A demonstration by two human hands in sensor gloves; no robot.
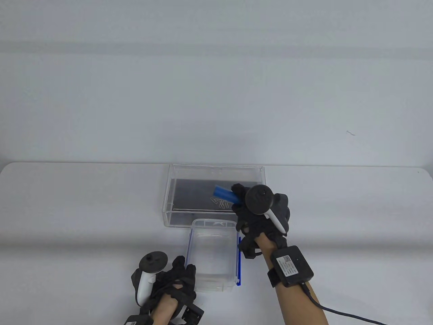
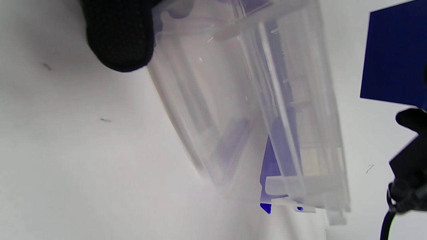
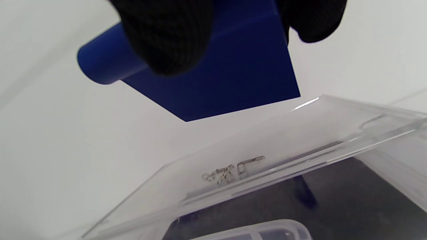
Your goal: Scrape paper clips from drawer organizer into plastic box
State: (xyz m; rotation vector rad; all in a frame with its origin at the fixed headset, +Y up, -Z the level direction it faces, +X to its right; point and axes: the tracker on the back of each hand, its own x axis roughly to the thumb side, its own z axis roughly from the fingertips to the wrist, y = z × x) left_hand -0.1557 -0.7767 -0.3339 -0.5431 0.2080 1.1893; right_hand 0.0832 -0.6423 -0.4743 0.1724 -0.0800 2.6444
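A clear drawer organizer (image 1: 176,189) with a dark floor stands mid-table. Several silver paper clips (image 1: 220,202) lie in it; they also show in the right wrist view (image 3: 230,171). My right hand (image 1: 260,210) grips a blue scraper (image 1: 225,193) and holds it inside the organizer, just above the clips; the right wrist view shows its blade (image 3: 233,80) between my fingers (image 3: 166,36). A translucent plastic box (image 1: 213,257) with a blue lid part stands in front of the organizer. My left hand (image 1: 172,281) holds the box's near left corner; a fingertip (image 2: 116,36) touches its wall (image 2: 213,100).
The white table (image 1: 84,210) runs to a rounded far edge against a pale wall. A cable (image 1: 341,311) trails from my right wrist unit toward the lower right. The blue lid edge (image 1: 239,264) lies along the box's right side.
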